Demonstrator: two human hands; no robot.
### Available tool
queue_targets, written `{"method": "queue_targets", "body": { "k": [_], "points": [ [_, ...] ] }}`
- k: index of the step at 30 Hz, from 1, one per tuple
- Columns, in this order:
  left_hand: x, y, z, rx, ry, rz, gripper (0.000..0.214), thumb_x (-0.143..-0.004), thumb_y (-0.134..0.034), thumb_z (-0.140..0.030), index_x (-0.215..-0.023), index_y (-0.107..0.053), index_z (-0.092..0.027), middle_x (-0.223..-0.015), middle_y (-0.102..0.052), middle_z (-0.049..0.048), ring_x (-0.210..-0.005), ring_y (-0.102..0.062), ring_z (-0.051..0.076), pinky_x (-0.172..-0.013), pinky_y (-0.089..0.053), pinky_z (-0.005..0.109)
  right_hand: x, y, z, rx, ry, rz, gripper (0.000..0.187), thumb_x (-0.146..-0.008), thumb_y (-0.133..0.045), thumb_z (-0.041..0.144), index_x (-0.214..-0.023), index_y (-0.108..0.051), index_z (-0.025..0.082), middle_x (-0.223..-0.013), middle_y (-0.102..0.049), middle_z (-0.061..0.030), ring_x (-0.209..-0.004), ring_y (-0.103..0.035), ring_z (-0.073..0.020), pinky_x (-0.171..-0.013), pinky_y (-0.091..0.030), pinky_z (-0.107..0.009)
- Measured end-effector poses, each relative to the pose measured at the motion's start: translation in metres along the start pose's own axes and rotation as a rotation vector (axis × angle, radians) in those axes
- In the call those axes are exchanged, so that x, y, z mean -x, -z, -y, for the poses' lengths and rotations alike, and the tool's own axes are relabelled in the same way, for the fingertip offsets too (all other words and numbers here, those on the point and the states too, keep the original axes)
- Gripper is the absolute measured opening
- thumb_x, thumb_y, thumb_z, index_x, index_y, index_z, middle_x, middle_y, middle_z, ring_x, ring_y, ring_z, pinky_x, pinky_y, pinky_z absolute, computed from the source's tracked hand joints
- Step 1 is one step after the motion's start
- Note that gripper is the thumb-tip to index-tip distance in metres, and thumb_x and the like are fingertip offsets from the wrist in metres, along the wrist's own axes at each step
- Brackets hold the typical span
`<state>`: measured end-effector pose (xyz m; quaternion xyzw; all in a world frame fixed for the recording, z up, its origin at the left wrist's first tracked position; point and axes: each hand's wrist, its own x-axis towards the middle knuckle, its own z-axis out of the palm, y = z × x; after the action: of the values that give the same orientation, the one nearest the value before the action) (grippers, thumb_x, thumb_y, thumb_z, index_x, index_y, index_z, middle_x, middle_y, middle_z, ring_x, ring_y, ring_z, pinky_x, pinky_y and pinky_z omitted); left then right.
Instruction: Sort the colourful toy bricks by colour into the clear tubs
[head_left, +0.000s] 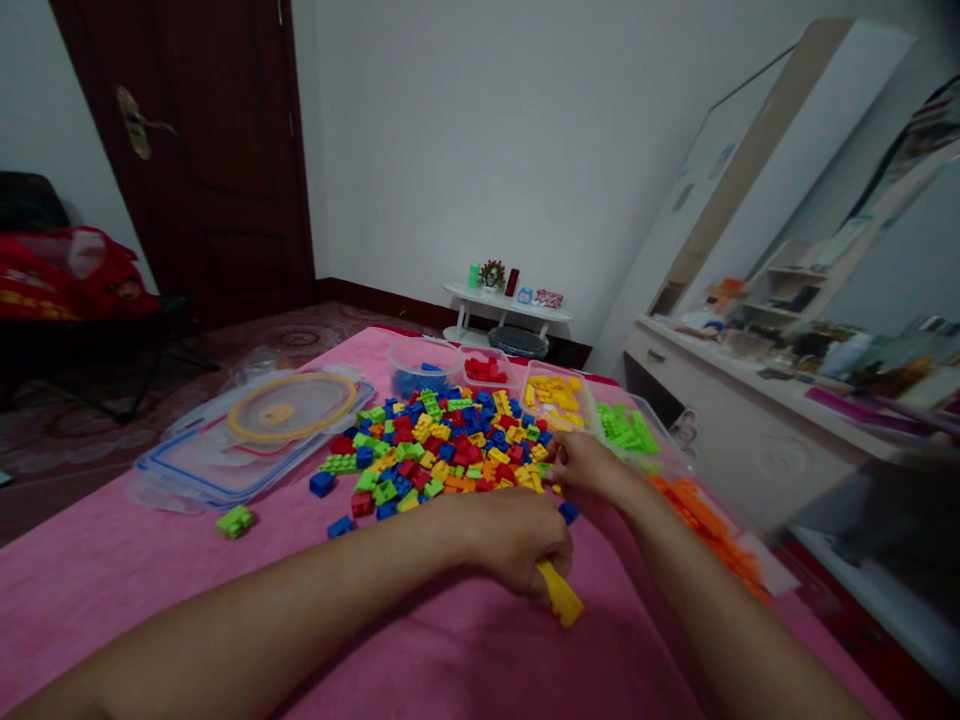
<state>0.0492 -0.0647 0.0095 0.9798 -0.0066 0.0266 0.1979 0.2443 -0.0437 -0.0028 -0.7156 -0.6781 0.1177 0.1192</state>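
A mixed heap of toy building bricks (450,440) in red, blue, yellow, green and orange lies on the pink cloth (315,590). My left hand (521,540) is in front of the heap, its fingers wrapped round a yellow brick (559,595) that sticks out below the fist. At the heap's right edge is my right hand (581,465), fingertips curled in among the bricks beside some yellow ones. What those fingertips hold, if anything, is hidden. A green brick (235,521) and a blue brick (340,527) lie apart from the heap.
Clear tubs behind the heap hold blue bricks (420,382), red bricks (486,370), yellow bricks (553,395) and green bricks (626,428). Orange bricks (705,525) lie beyond my right forearm. Stacked lids (255,440) are at left; a dresser (750,420) stands at right.
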Motion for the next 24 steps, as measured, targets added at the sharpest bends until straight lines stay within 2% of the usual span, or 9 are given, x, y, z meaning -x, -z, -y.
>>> {"method": "queue_targets", "body": {
  "k": [4,8,12,15,18,20,22,24],
  "points": [
    [0.013,0.028,0.003,0.17,0.08,-0.086,0.026,-0.076,-0.065,-0.025,-0.101,-0.07,-0.02,-0.088,-0.072,0.0012,-0.07,-0.06,0.012,-0.061,-0.04,0.019,-0.012,0.006,0.008,0.06,0.008,0.078,0.024,-0.057,-0.074,0.022,-0.078,-0.063,0.017,-0.065,-0.061,0.0021,-0.059,-0.053,-0.0122,-0.051,-0.033,-0.022],
    [0.029,0.052,0.023,0.069,0.27,-0.331,0.027,-0.079,-0.061,-0.029,-0.103,-0.07,-0.019,-0.084,-0.071,0.0018,-0.067,-0.059,0.012,-0.059,-0.037,0.02,-0.022,0.003,0.018,0.116,-0.009,0.054,0.016,-0.063,-0.07,0.03,-0.071,-0.063,0.018,-0.067,-0.062,-0.0009,-0.063,-0.055,-0.0144,-0.053,-0.033,-0.023],
    [0.04,0.062,0.046,-0.073,0.524,-0.498,0.029,-0.081,-0.055,-0.035,-0.096,-0.072,-0.016,-0.07,-0.068,0.0028,-0.058,-0.054,0.013,-0.052,-0.032,0.022,-0.022,-0.002,0.025,0.153,-0.021,-0.035,0.018,-0.065,-0.069,0.033,-0.072,-0.06,0.019,-0.073,-0.062,-0.0027,-0.068,-0.055,-0.0158,-0.054,-0.032,-0.024],
    [0.042,0.06,0.056,-0.019,0.615,-0.589,0.031,-0.083,-0.052,-0.035,-0.097,-0.071,-0.015,-0.064,-0.064,0.0024,-0.057,-0.055,0.013,-0.051,-0.033,0.021,-0.018,0.001,0.027,0.105,-0.003,-0.036,0.016,-0.063,-0.069,0.03,-0.069,-0.059,0.019,-0.067,-0.06,-0.0007,-0.063,-0.054,-0.0141,-0.052,-0.032,-0.023],
    [0.038,0.054,0.06,0.214,0.648,-0.648,0.034,-0.082,-0.054,-0.035,-0.106,-0.065,-0.013,-0.063,-0.061,0.0008,-0.055,-0.058,0.013,-0.05,-0.038,0.02,-0.012,0.007,0.036,-0.083,0.074,-0.112,0.017,-0.065,-0.068,0.031,-0.064,-0.057,0.017,-0.065,-0.06,-0.001,-0.062,-0.054,-0.0134,-0.053,-0.036,-0.023],
    [0.035,0.05,0.062,0.425,0.642,-0.67,0.037,-0.083,-0.054,-0.034,-0.113,-0.06,-0.013,-0.066,-0.062,0.0008,-0.053,-0.059,0.012,-0.05,-0.043,0.02,-0.007,0.009,0.048,-0.281,0.148,-0.157,0.018,-0.066,-0.066,0.032,-0.068,-0.056,0.017,-0.069,-0.06,-0.001,-0.063,-0.056,-0.0131,-0.055,-0.04,-0.023],
    [0.033,0.048,0.063,0.577,0.629,-0.711,0.039,-0.083,-0.055,-0.034,-0.116,-0.056,-0.014,-0.072,-0.063,0.0017,-0.054,-0.06,0.012,-0.05,-0.046,0.021,-0.002,0.009,0.063,-0.513,0.162,-0.141,0.021,-0.068,-0.062,0.031,-0.082,-0.056,0.017,-0.077,-0.061,-0.0009,-0.061,-0.058,-0.0126,-0.054,-0.044,-0.023],
    [0.033,0.048,0.063,0.616,0.633,-0.751,0.041,-0.08,-0.059,-0.036,-0.115,-0.056,-0.015,-0.071,-0.062,0.0013,-0.052,-0.059,0.011,-0.049,-0.047,0.021,0.003,0.007,0.074,-0.709,0.135,-0.089,0.036,-0.068,-0.06,0.028,-0.102,-0.053,0.018,-0.084,-0.06,-0.0011,-0.056,-0.059,-0.0121,-0.05,-0.047,-0.024]
  ]
}}
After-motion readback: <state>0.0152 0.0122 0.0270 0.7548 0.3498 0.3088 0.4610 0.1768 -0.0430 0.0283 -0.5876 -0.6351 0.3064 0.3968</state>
